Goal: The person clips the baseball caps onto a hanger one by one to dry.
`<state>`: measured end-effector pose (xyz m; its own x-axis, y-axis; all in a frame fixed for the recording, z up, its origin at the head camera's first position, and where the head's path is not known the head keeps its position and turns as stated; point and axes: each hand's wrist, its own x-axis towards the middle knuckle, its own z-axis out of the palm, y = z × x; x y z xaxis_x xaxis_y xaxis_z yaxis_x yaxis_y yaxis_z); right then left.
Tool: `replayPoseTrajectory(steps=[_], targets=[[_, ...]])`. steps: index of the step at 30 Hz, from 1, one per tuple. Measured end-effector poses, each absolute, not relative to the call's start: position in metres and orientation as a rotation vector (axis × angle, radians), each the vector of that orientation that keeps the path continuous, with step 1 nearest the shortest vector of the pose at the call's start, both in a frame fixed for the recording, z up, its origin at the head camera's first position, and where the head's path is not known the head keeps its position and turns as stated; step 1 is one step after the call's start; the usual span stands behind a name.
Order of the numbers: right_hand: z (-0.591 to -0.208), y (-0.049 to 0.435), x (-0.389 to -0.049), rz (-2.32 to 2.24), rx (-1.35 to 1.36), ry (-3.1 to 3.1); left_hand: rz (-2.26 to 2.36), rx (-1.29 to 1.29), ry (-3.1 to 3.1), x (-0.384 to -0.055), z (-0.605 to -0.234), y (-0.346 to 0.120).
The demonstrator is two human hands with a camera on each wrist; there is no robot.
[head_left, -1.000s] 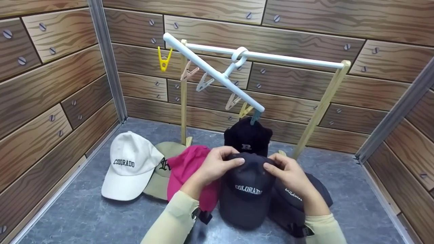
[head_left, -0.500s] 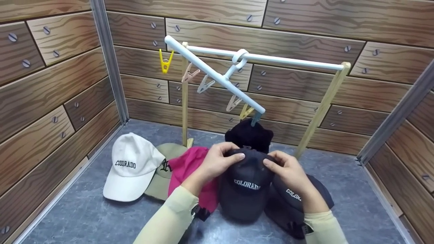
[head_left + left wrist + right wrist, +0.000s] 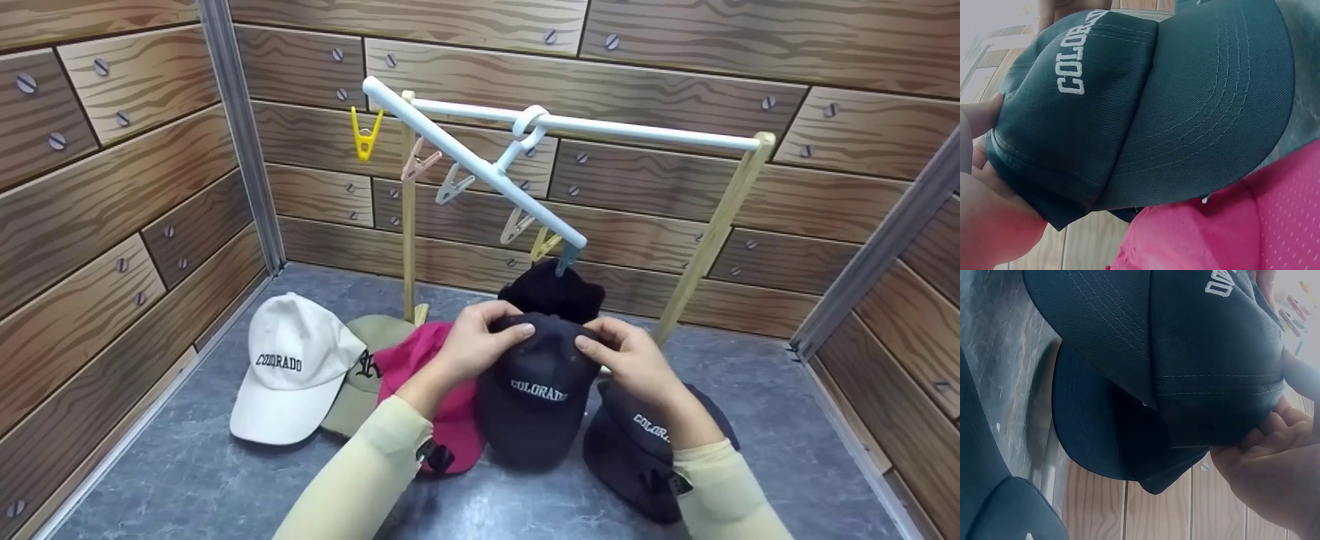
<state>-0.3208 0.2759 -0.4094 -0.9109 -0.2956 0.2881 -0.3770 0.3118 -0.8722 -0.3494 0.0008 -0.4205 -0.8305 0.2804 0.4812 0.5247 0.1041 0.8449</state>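
Observation:
A dark navy baseball cap (image 3: 536, 420) with white COLORADO lettering is held up by both hands, brim hanging down. My left hand (image 3: 480, 341) pinches its crown at the left, thumb in front. The right hand (image 3: 634, 360) pinches the crown at the right in the same way. Behind it a black cap (image 3: 551, 292) hangs from a blue-grey clip (image 3: 568, 259) at the near end of the white hanger bar (image 3: 480, 169). In the left wrist view, the held cap's front and brim (image 3: 1213, 95) fill much of the picture.
On the grey floor lie a white cap (image 3: 289, 367), an olive cap (image 3: 367, 390), a pink cap (image 3: 457, 442) and another dark cap (image 3: 637, 465). Several clips, one yellow (image 3: 365, 139), dangle from the hanger. A white rail (image 3: 645, 131) on wooden posts (image 3: 712, 240) carries it.
Both hands have raised the navy cap slightly and moved it a little left and away, uncovering more of the dark cap at the right. The hanger has stayed in place.

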Motion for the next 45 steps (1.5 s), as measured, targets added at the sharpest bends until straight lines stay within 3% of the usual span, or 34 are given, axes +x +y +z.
replayPoseTrajectory(steps=[45], targets=[[-0.38, 0.26, -0.361, 1.434, 0.571, -2.569, -1.723, -0.675, -2.174, -0.385, -0.404, -0.003]])
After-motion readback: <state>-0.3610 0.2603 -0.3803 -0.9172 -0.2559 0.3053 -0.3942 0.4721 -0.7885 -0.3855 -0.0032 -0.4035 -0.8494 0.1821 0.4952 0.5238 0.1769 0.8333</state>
